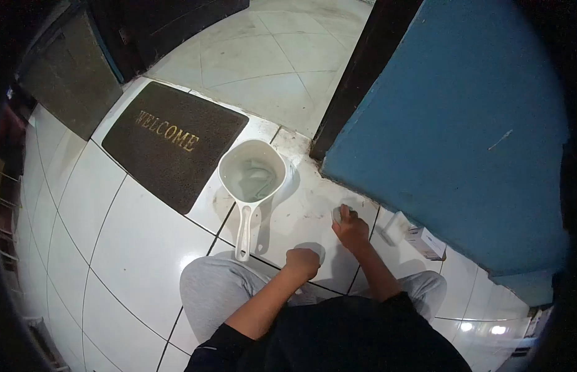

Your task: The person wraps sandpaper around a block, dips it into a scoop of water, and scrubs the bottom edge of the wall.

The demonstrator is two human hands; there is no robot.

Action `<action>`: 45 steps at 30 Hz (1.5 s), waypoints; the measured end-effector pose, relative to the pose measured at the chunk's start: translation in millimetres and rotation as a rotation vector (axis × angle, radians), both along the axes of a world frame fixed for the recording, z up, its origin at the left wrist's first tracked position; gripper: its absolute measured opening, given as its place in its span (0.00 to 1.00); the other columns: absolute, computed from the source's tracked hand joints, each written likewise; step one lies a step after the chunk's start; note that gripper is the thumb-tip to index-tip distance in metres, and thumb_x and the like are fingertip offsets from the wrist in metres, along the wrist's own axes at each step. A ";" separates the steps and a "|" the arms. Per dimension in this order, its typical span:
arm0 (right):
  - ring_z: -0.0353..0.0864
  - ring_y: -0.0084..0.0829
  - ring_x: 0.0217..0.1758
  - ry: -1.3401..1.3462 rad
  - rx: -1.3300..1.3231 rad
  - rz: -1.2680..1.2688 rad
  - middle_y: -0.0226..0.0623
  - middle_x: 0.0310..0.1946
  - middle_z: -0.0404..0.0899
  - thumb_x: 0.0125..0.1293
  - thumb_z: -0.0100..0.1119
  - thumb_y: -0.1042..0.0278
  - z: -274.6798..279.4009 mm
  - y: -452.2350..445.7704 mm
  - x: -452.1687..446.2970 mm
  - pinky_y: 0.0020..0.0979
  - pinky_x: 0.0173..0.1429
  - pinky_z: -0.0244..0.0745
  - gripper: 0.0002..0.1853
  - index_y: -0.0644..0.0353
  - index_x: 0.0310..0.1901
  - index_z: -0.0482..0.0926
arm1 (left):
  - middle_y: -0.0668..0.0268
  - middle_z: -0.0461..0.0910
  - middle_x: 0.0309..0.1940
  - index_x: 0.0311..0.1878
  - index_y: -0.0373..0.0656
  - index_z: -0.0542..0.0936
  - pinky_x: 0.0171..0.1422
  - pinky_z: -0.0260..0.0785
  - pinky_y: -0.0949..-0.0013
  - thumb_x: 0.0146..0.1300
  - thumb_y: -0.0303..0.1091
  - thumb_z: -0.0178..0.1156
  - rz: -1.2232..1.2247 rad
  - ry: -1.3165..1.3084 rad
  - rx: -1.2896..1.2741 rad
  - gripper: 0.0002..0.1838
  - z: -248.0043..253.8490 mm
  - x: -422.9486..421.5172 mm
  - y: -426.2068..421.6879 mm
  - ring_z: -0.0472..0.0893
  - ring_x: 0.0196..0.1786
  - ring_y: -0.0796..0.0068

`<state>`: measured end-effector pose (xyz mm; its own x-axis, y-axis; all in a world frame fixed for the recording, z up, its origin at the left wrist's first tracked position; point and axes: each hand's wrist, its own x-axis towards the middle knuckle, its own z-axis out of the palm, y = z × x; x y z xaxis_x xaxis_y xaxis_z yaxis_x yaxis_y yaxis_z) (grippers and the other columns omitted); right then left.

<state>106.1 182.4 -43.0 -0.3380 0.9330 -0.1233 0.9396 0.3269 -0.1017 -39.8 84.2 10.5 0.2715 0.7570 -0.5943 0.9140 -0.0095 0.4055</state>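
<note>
One pale object point(337, 214) (unclear what) sits in the right hand point(351, 231), fingers curled round it, the left hand point(303, 263) fisted.

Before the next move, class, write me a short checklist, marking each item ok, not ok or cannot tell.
1. Dipper upright on the floor: ok.
2. Dipper's handle pointing towards the person: ok.
3. Right hand holding the pale object: ok, though its kind is unclear.
4. Left hand empty: cannot tell, it is closed.
5. Floor between dipper and right hand free of marks: not ok, smudges show.
6. Box apart from both hands: ok.
</note>
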 end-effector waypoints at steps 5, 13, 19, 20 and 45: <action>0.77 0.43 0.30 -0.007 0.051 -0.084 0.47 0.33 0.70 0.53 0.53 0.53 -6.7 16.7 -9.9 0.38 0.30 0.75 0.24 0.52 0.47 0.56 | 0.57 0.78 0.35 0.35 0.41 0.79 0.42 0.70 0.61 0.56 0.46 0.51 -0.056 -0.022 -0.003 0.17 -1.2 -2.1 0.1 0.78 0.41 0.61; 0.77 0.44 0.31 0.011 0.025 -0.105 0.51 0.36 0.70 0.53 0.53 0.53 -1.1 20.1 -12.9 0.40 0.30 0.74 0.28 0.53 0.52 0.55 | 0.57 0.78 0.35 0.35 0.41 0.79 0.42 0.70 0.61 0.56 0.46 0.52 -0.040 -0.008 0.020 0.18 3.4 -5.2 2.2 0.78 0.40 0.60; 0.77 0.45 0.31 -0.010 0.050 -0.058 0.49 0.35 0.72 0.53 0.53 0.55 6.7 -14.5 -11.8 0.40 0.32 0.74 0.27 0.56 0.51 0.58 | 0.57 0.78 0.34 0.34 0.40 0.79 0.42 0.70 0.61 0.56 0.47 0.51 -0.042 -0.018 0.015 0.18 -0.4 -2.0 -0.1 0.78 0.40 0.60; 0.77 0.45 0.31 0.004 0.019 -0.046 0.49 0.35 0.71 0.52 0.53 0.55 8.6 -3.3 -16.5 0.40 0.33 0.73 0.26 0.55 0.51 0.59 | 0.57 0.78 0.34 0.34 0.40 0.79 0.42 0.70 0.61 0.56 0.47 0.51 -0.048 -0.017 0.007 0.18 -1.3 -1.7 0.4 0.78 0.40 0.61; 0.77 0.43 0.31 0.105 0.088 0.037 0.48 0.35 0.71 0.51 0.55 0.57 7.6 30.9 -34.4 0.40 0.32 0.73 0.21 0.53 0.45 0.62 | 0.57 0.78 0.34 0.35 0.41 0.79 0.41 0.70 0.60 0.57 0.48 0.50 -0.056 0.006 0.008 0.19 -0.1 -7.1 2.2 0.78 0.40 0.60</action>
<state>71.7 213.3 -35.4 -0.3792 0.9253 -0.0036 0.9124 0.3732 -0.1679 -46.9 86.4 10.4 0.3100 0.7453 -0.5903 0.9145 -0.0638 0.3996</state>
